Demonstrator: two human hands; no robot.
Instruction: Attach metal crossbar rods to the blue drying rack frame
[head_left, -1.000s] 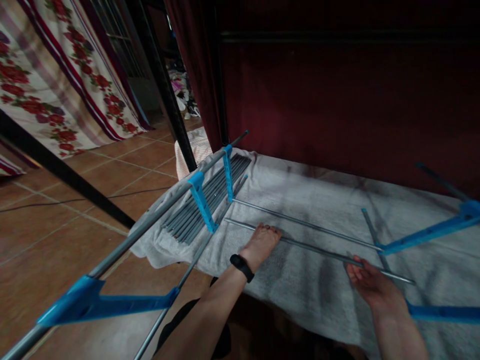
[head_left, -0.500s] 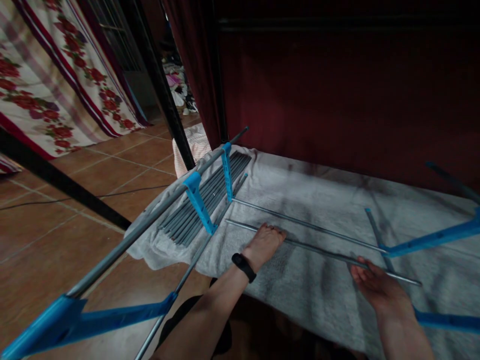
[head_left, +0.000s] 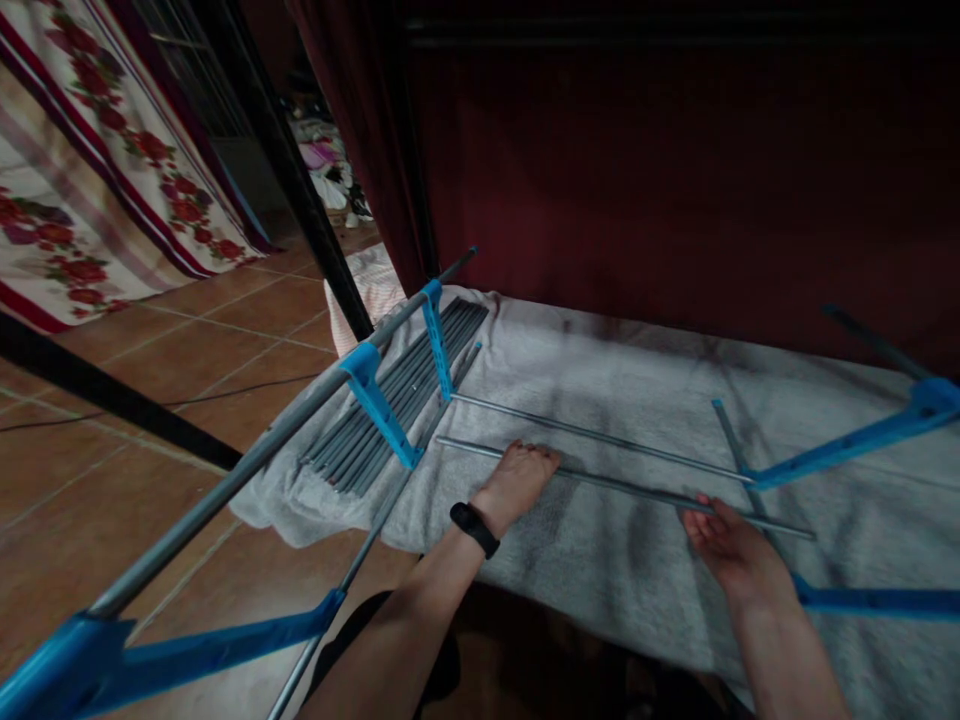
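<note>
A thin grey metal tube (head_left: pixel 622 487) lies crosswise in both my hands, low over the grey blanket. My left hand (head_left: pixel 519 472), with a black band on its wrist, is closed over the tube from above, left of its middle. Near the tube's right end my right hand (head_left: pixel 724 540) grips it with palm turned up. Just beyond, a parallel metal tube (head_left: pixel 600 437) joins the left blue bracket (head_left: pixel 437 345) to the right blue bracket (head_left: pixel 855 445). The held tube's left end (head_left: pixel 450 441) lies close to another blue bracket (head_left: pixel 382 405) without touching it.
Several loose grey tubes (head_left: pixel 405 400) lie in a row on the blanket (head_left: pixel 585 360) at the left. A long frame tube (head_left: pixel 225 490) slants across the left side to a big blue bracket (head_left: pixel 67 660). Dark bed posts (head_left: pixel 300 180) and a dark red panel (head_left: pixel 675 190) stand behind.
The view has shifted slightly, so the scene sits a little further left. Both hands keep their hold on the tube, and its right end appears slightly higher.
</note>
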